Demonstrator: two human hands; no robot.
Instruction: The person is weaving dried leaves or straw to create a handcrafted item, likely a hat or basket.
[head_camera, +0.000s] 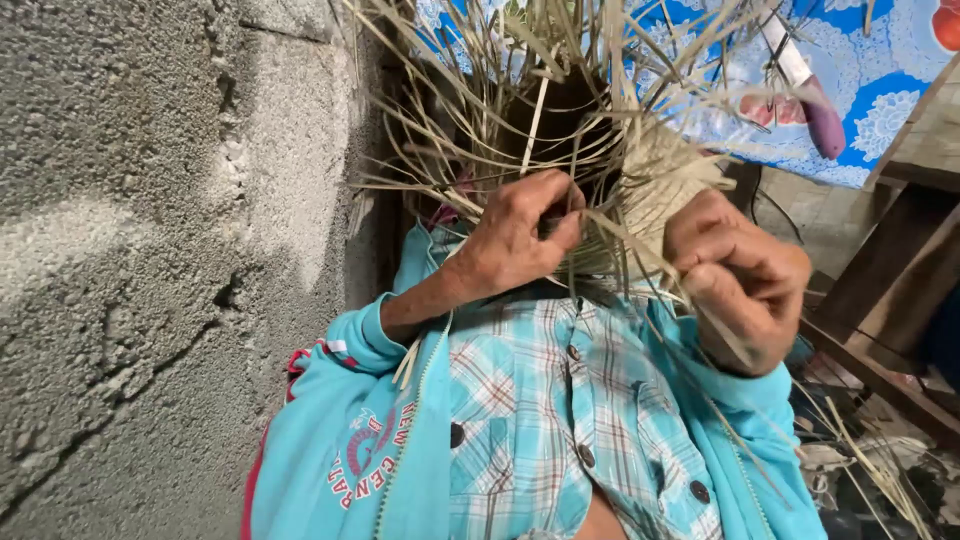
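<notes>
A: Status check. Where's the woven piece (655, 185) and what have we got on it?

B: It sits mid-frame, held up in front of the chest, above the plaid shirt (560, 410) and turquoise jacket (350, 450). Loose strips (480, 90) fan out from it in all directions. Left hand (520, 240): fingers curled in, thumb and forefinger pinching a few strips at the piece's base. Right hand (740, 275): closed to a fist, gripping a strip bundle at the woven edge.

A: Handling props?

B: We judge it v. light, thin dry plant fibre. Flat strips look springy lengthwise, prob. crease or split if bent sharp. Surface looks dry, so not slippery. The woven section should be firmer than the free ends.

A: Grip pts?

B: We'd hold at the woven body or close to it, where strips are locked. Free ends just flex away, no control there. Pinch single strips near the root, light pressure only.

A: Surroundings?

B: Rough concrete wall (150, 250) close on one side, blue floral cloth (860, 90) behind, knife (805, 85) with purple handle lying on it, wooden frame (890, 290) on the other side
</notes>
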